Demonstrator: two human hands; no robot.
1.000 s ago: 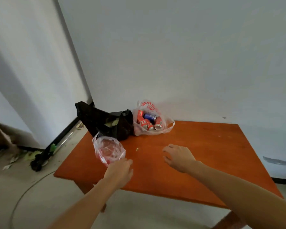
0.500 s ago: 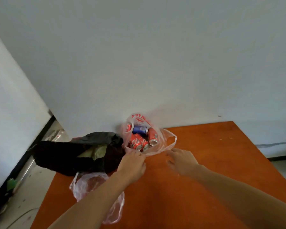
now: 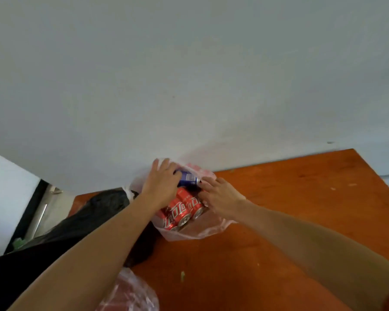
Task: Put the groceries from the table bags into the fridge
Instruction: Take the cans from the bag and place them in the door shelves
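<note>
A bare white wall (image 3: 189,86) backs an orange-brown wooden table (image 3: 290,232), and the fridge is nowhere in this head view. The clear plastic bag (image 3: 189,235) sits at the table's far edge against that wall, its mouth slumped towards you, which is why the cans lie on their sides with their ends facing you.

Your left hand (image 3: 162,185) reaches in deepest, with thumb and fingers closed around the blue can (image 3: 188,177) at the top of the pile; it looks like the first one out. Your right hand (image 3: 220,198) lies with fingers spread and fairly straight across the red cola cans (image 3: 177,209), gripping nothing, probably steadying them and holding the film down.

A black bag (image 3: 94,216) lies just left, touching the clear one. A second thin bag (image 3: 130,295) sits at the near edge.
</note>
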